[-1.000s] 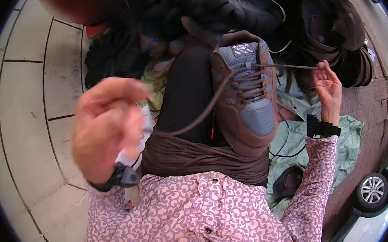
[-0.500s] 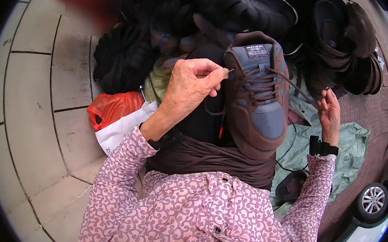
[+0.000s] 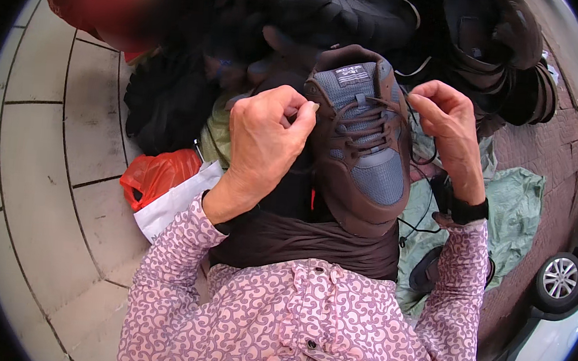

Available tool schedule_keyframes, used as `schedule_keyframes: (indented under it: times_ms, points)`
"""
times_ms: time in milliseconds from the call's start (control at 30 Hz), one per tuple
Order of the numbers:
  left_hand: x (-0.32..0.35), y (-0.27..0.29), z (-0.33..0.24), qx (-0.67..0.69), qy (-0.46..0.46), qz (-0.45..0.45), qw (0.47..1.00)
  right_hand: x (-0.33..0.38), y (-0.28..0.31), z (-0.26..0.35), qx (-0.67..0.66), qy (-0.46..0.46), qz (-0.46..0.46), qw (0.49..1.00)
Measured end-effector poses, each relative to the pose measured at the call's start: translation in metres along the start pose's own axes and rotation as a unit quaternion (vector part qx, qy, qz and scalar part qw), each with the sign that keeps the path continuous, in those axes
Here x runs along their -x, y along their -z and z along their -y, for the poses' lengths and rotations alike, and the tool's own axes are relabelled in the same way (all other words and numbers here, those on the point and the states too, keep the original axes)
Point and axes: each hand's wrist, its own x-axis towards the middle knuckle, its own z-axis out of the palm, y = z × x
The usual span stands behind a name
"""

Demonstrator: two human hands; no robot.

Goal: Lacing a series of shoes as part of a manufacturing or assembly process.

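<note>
Shoe point(image 3: 375, 178), brown with blue-grey mesh, lies sole down on the right side of the person's lap point(image 3: 293, 194). Its toe points to the near edge of the lap, at the waist; its heel points to the far edge, at the knees. A lace point(image 3: 369, 129) crosses the tongue in several rows, below a printed patch point(image 3: 354, 76).

Left hand point(image 3: 265, 144): located just beside the shoe's left collar edge. Thumb and forefinger are together at the tips; whether an end of the lace lies between them cannot be told from this angle.

Right hand point(image 3: 448, 132): located at the shoe's right collar edge. Thumb and forefinger are clamped on the lace near the upper eyelets, with the palm turned toward the shoe.

Surrounding items: a bundle of brown cords point(image 3: 304, 244) lies across the near edge of the lap. A red plastic bag point(image 3: 162, 173) and a white sheet point(image 3: 175, 203) sit on the tiled floor point(image 3: 37, 151), left of the lap. A green sheet point(image 3: 509, 217) covers part of the brick paving point(image 3: 536, 147) on the right. Dark sandals point(image 3: 476, 42) are stacked beyond its far edge.
</note>
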Motion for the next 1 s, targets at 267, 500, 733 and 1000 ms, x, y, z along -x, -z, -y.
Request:
schedule_keyframes:
  times_ms: [267,500,733,1000]
  points:
    - [0.001,0.002,0.001,-0.073,-0.115,-0.024,0.990,-0.008,-0.008,0.016,0.030,-0.038,0.043,0.998]
    - [0.002,0.006,0.004,-0.029,-0.091,-0.018,0.995,-0.020,-0.010,0.025,0.079,-0.046,0.051,0.995]
    - [0.002,0.008,0.003,-0.013,-0.076,-0.009,0.997,-0.038,-0.015,0.034,0.253,0.018,0.074,0.964]
    - [0.004,0.019,0.005,0.135,0.074,0.082,0.985,-0.015,-0.042,0.044,0.478,0.343,-0.049,0.807]
